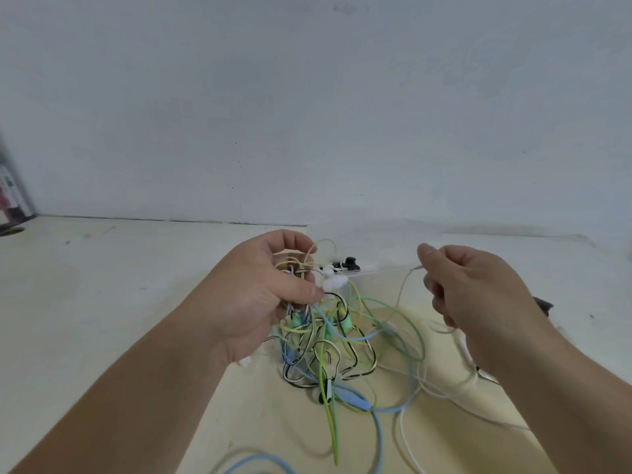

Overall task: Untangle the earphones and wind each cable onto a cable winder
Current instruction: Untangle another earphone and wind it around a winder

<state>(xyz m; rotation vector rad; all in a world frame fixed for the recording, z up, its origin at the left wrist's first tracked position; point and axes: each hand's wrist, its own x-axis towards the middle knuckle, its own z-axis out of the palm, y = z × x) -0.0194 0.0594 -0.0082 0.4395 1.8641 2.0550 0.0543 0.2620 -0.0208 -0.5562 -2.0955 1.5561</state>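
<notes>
left hand [273,289] grips earphone tangle [342,343], right hand [478,292] right of tangle pinches pale cable [403,289]; nothing wound yet.

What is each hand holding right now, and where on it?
Left hand grips the cable tangle at its top; right hand pinches a pale cable strand drawn sideways from it.

A plain indoor work spot: pale tabletop [102,285] against bare white wall [307,97].

My left hand [266,289] holds the top of the messy bunch of earphone cables [342,350] (green, blue, yellow, black) over the table [102,285]. My right hand [478,295] pinches one pale cable [402,289].
</notes>
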